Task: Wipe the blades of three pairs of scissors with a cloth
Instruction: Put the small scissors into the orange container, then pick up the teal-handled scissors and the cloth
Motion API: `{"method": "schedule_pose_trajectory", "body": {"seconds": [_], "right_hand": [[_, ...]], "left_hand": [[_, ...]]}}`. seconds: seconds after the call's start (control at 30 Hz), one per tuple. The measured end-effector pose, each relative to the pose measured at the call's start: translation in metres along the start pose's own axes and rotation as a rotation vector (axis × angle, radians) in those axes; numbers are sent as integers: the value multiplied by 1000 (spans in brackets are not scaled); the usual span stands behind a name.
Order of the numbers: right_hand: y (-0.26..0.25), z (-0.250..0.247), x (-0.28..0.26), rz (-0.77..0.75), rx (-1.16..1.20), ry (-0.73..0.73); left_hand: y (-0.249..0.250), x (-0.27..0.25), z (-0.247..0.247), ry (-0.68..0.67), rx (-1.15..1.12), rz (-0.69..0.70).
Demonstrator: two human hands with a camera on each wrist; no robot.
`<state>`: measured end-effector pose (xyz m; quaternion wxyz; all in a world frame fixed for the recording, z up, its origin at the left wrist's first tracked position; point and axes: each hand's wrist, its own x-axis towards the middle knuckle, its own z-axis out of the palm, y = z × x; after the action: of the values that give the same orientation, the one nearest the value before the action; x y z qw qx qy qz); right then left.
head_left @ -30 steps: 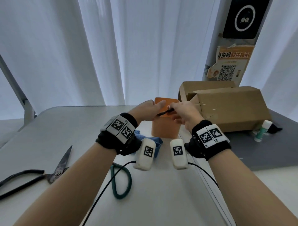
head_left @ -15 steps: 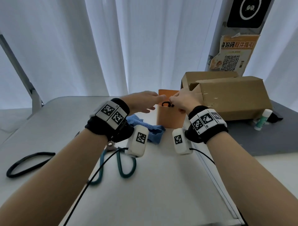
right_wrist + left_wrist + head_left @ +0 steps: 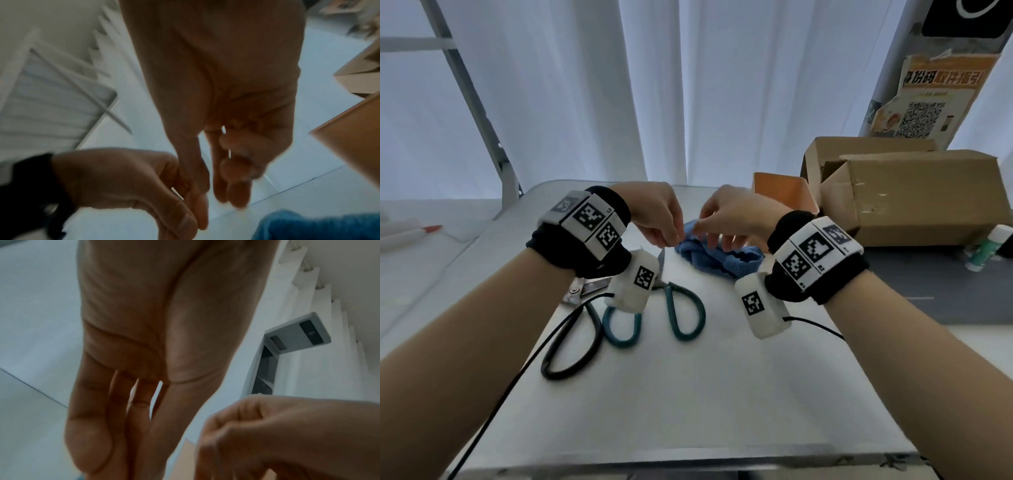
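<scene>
A crumpled blue cloth point(image 3: 722, 258) lies on the white table point(image 3: 688, 394), also visible at the lower right of the right wrist view point(image 3: 308, 225). My left hand point(image 3: 664, 240) hangs just left of it with fingers extended point(image 3: 123, 418), holding nothing. My right hand point(image 3: 714, 240) hovers over the cloth's top with loosely curled fingers point(image 3: 232, 178), also holding nothing. Green-handled scissors point(image 3: 621, 342) lie nearer me, their blades hidden under my left wrist. Black-handled scissors point(image 3: 578, 291) lie to their left. No third pair is visible.
An orange container point(image 3: 780, 192) stands behind my right hand, its inside hidden. A cardboard box point(image 3: 914, 202) lies to its right, with a glue stick point(image 3: 986, 246) on a dark mat. Wrist-camera cables trail over the table.
Both hands left the orange container's rim, where they held small black-handled scissors, and came down left over the blue cloth, holding nothing. The head view tilted down.
</scene>
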<state>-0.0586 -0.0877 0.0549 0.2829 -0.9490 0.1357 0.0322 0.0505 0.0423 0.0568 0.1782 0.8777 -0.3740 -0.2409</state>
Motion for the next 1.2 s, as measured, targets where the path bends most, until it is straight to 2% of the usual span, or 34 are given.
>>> {"method": "schedule_pose_trajectory", "body": {"seconds": [0.1, 0.17, 0.27, 0.4, 0.53, 0.83, 0.93, 1.03, 1.2], "right_hand": [[-14, 25, 2, 10, -96, -175], [-19, 38, 3, 24, -157, -236], [-22, 51, 4, 34, -274, -272], [-19, 60, 1, 1, -374, -320], [-14, 69, 2, -3, -404, -307], [-1, 62, 3, 11, -231, -221], [2, 45, -1, -6, -133, -190], [6, 25, -5, -45, 90, -100], [14, 7, 0, -46, 612, 122]], "left_hand": [[-13, -7, 5, -69, 85, -63], [-19, -11, 9, -114, 143, -111], [-30, -16, 15, -140, 228, -176], [-38, -23, 21, -98, 355, -262], [-41, -27, 28, -139, 409, -312], [-42, -26, 34, -135, 433, -353], [-45, -29, 23, -87, 309, -324], [-49, -32, 8, 18, 44, -251], [-53, -27, -2, 312, -256, -70]]}}
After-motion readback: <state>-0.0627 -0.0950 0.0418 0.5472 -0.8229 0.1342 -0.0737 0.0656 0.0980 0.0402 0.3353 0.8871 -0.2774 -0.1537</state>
